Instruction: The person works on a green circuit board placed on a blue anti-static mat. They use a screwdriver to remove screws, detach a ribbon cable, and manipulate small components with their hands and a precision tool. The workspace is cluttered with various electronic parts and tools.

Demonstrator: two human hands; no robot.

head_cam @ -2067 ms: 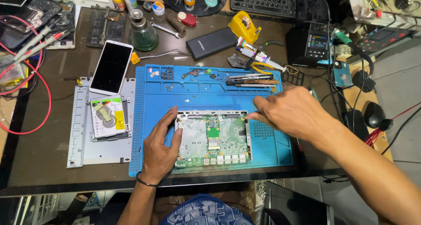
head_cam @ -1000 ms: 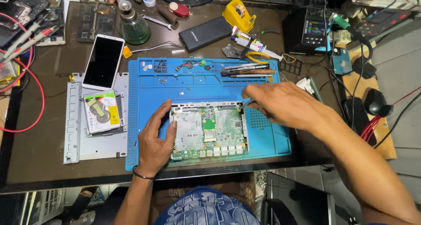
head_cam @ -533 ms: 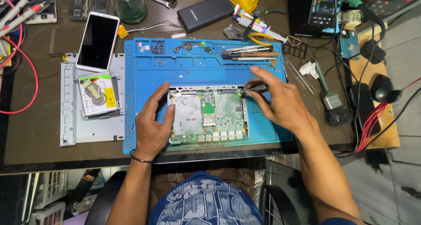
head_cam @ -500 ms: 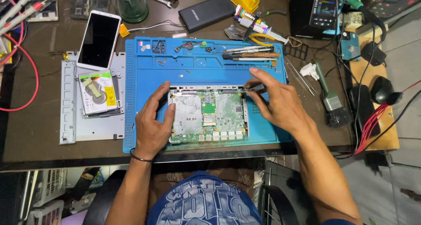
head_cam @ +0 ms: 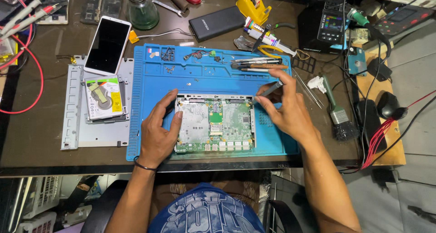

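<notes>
A green circuit board in a metal frame [head_cam: 215, 122] lies on a blue work mat [head_cam: 213, 78]. My left hand [head_cam: 158, 132] rests against the board's left edge, fingers spread around its corner. My right hand [head_cam: 284, 110] holds a dark slim screwdriver [head_cam: 271, 88] pinched between thumb and fingers. Its tip is at the board's upper right corner.
Loose screws and small parts [head_cam: 190, 58] lie along the mat's top, with several hand tools [head_cam: 256, 65]. A white phone [head_cam: 107, 44], a hard drive [head_cam: 103, 97] on a metal plate, a glass bottle [head_cam: 142, 10], a black power bank [head_cam: 217, 23], a brush [head_cam: 335, 112] and red cables [head_cam: 27, 74] surround it.
My right hand came back from the tools at the mat's top with the screwdriver and brought it to the board's upper right corner. My left hand stayed on the board's left edge.
</notes>
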